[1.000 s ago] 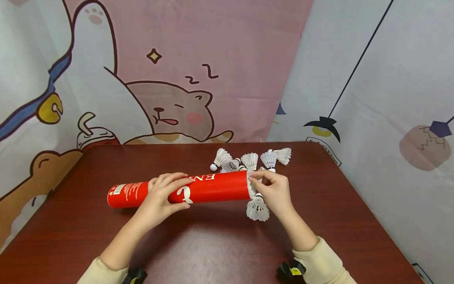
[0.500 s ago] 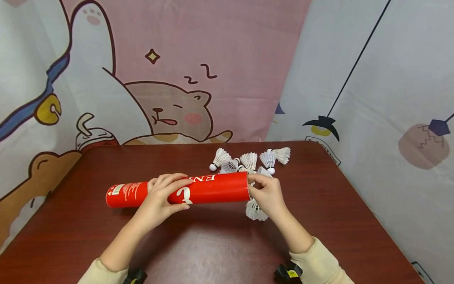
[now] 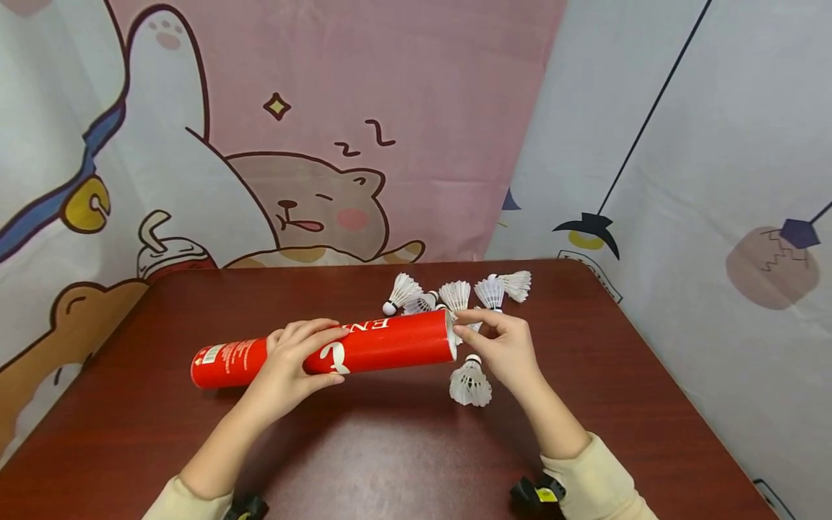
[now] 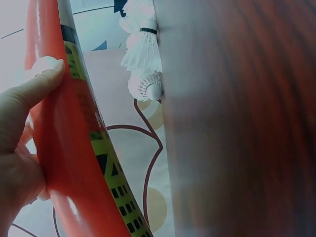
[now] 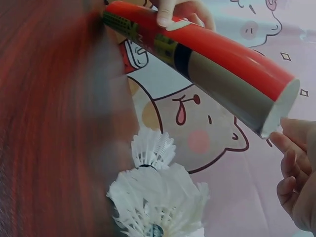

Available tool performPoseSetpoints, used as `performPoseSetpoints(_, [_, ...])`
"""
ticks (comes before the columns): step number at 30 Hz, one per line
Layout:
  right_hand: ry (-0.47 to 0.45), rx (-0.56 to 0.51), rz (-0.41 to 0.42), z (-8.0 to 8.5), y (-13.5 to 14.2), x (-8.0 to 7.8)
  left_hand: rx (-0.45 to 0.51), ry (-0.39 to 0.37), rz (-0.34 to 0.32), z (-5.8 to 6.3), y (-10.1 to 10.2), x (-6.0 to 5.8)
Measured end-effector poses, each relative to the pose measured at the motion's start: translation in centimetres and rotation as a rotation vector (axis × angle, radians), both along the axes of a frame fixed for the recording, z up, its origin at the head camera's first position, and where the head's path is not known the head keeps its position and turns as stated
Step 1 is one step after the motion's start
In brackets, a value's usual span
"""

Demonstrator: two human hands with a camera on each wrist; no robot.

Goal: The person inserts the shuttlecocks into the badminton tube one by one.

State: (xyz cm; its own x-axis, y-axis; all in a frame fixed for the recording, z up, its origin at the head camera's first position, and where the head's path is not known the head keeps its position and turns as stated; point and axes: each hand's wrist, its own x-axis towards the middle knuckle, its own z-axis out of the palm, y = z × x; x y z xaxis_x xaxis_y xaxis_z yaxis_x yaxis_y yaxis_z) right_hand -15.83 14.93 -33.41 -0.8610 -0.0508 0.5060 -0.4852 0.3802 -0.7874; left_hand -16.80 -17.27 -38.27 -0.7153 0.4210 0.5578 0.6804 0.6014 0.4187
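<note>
My left hand [image 3: 292,368] grips a long red shuttlecock tube [image 3: 390,343] around its middle, thumb below and fingers over the top. The tube lies tilted, its open mouth raised toward the right. At that mouth is my right hand [image 3: 500,350], with thumb and forefinger tips right at the rim and nothing seen between them. In the right wrist view the tube's white inner wall [image 5: 281,111] shows beside those fingers. A feather shuttlecock [image 3: 470,384] lies on the table below the mouth, cork end away from me. The inside of the tube is mostly hidden.
Several more shuttlecocks [image 3: 455,295] lie in a loose group behind the tube's mouth, near the far edge of the dark red-brown table [image 3: 390,448]. A printed cartoon cloth [image 3: 442,144] hangs behind the table and at its sides.
The white feather skirt of a shuttlecock at the tube's mouth has gone inside. My right fingers pushed into the mouth, then drew back out to the rim. The tube's mouth has tipped up slightly.
</note>
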Motion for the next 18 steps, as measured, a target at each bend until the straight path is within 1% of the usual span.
performPoseSetpoints(3, [0.019, 0.002, -0.024, 0.2, 0.3, 0.0, 0.001, 0.005, 0.004, 0.0, -0.1, 0.0])
performPoseSetpoints(6, [0.04, 0.013, -0.026, 0.0, 0.6, 0.1, 0.009, 0.01, 0.014, -0.1, -0.2, 0.0])
performPoseSetpoints(13, [0.102, 0.062, 0.024, -1.4, 1.7, 0.3, 0.022, 0.011, 0.021, 0.1, -0.4, -0.1])
performPoseSetpoints(18, [0.143, 0.096, 0.073, -2.4, 2.6, 0.3, 0.014, 0.008, 0.022, 0.2, -0.5, -0.2])
